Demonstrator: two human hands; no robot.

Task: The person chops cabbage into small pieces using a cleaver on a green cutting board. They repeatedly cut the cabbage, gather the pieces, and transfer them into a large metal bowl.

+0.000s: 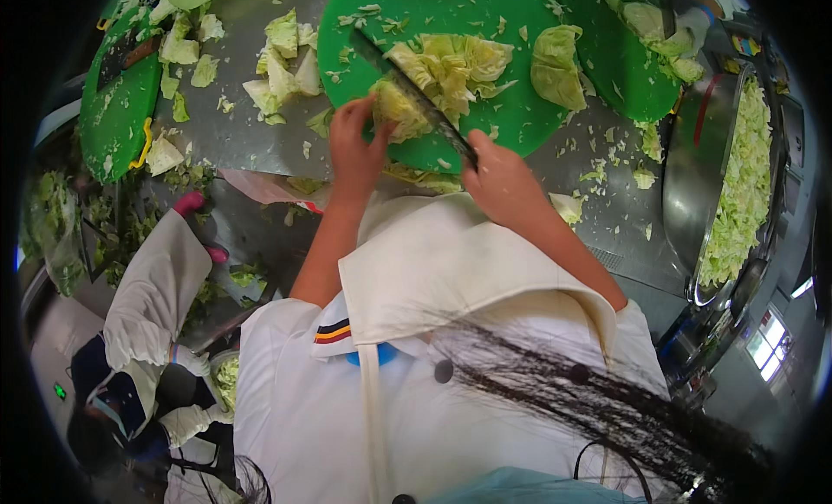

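Note:
On a round green cutting board (520, 128) lies a pile of cut cabbage (478, 59), pale yellow and green. My right hand (500, 179) grips the handle of a knife (416, 94), whose dark, wet-looking blade points up and left across the board, between the pile and a smaller cabbage piece (398, 114). My left hand (359, 137) holds that smaller piece at the board's lower left edge, thumb and fingers around its left side. A folded cabbage leaf chunk (556, 67) rests at the board's right edge.
Cabbage chunks (283, 72) lie on the steel table (253, 137), left of the board. Another green board (120, 124) with a knife is at far left. On the right, a co-worker's gloved hand (692, 33) is at a third board; below stands a large metal bowl (692, 159) of chopped cabbage.

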